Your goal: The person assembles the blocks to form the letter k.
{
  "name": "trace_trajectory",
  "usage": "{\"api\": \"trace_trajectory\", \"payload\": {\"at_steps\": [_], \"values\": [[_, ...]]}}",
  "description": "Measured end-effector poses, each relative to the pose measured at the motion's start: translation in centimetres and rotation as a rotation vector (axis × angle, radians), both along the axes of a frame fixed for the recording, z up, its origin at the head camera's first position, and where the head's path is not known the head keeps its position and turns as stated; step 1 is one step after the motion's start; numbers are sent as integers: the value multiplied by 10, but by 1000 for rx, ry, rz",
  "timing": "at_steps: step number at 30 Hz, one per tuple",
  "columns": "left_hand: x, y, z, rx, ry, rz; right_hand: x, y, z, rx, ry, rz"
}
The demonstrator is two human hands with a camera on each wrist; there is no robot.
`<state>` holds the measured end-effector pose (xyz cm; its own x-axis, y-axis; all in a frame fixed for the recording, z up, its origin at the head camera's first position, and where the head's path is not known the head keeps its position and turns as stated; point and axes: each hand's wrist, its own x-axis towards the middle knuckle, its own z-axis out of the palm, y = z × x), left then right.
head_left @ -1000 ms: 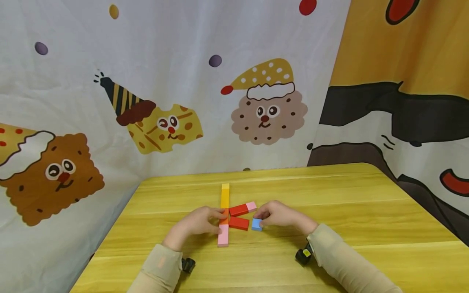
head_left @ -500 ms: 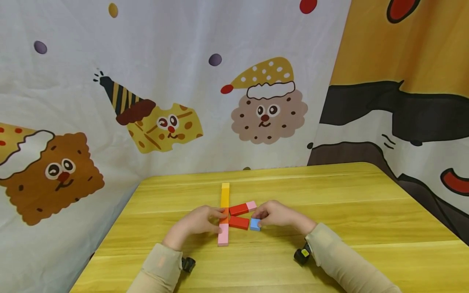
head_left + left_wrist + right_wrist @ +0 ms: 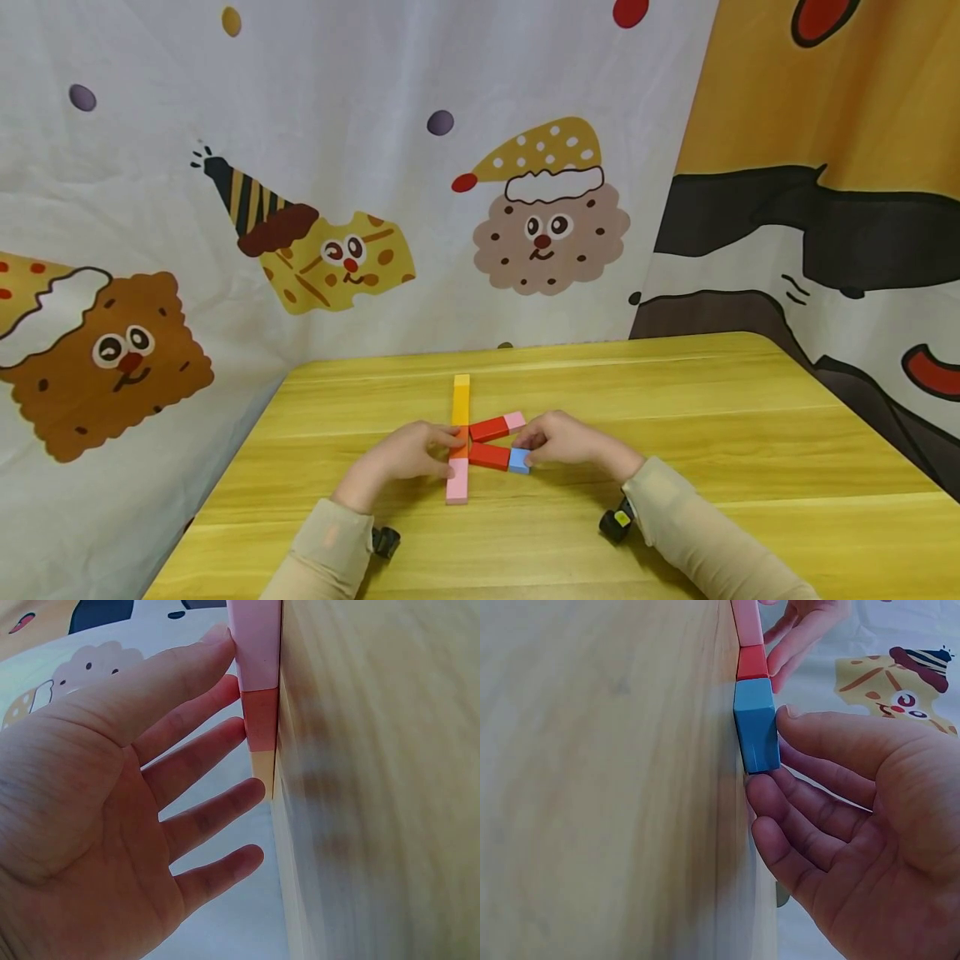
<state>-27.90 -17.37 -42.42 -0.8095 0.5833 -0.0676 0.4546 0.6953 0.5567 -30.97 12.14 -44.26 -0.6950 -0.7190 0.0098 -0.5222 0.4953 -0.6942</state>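
Observation:
A straight column of blocks lies on the table: a pink block nearest, then an orange block, then yellow blocks. My left hand rests against its left side, thumb on the pink block and straight fingers touching the orange one. Two red blocks reach out to the right; the upper red block ends in a small pink block. At the end of the lower red block sits a blue block, touching it. My right hand holds the blue block between thumb and fingers.
The wooden table carries these blocks near its middle. Behind it hangs a curtain printed with cartoon biscuits and cheese. Each wrist wears a small black camera, one seen by the right sleeve.
My right hand has slid the blue block left until it meets the lower red block, closing the small gap. The left hand and the other blocks have stayed put.

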Motion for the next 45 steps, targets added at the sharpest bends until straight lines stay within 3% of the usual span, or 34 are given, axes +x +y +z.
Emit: {"api": "trace_trajectory", "payload": {"at_steps": [24, 45], "values": [[0, 1, 0, -3, 2, -1, 0, -1, 0, 3, -6, -8], [-2, -1, -2, -16, 30, -40, -5, 8, 5, -5, 24, -34]]}}
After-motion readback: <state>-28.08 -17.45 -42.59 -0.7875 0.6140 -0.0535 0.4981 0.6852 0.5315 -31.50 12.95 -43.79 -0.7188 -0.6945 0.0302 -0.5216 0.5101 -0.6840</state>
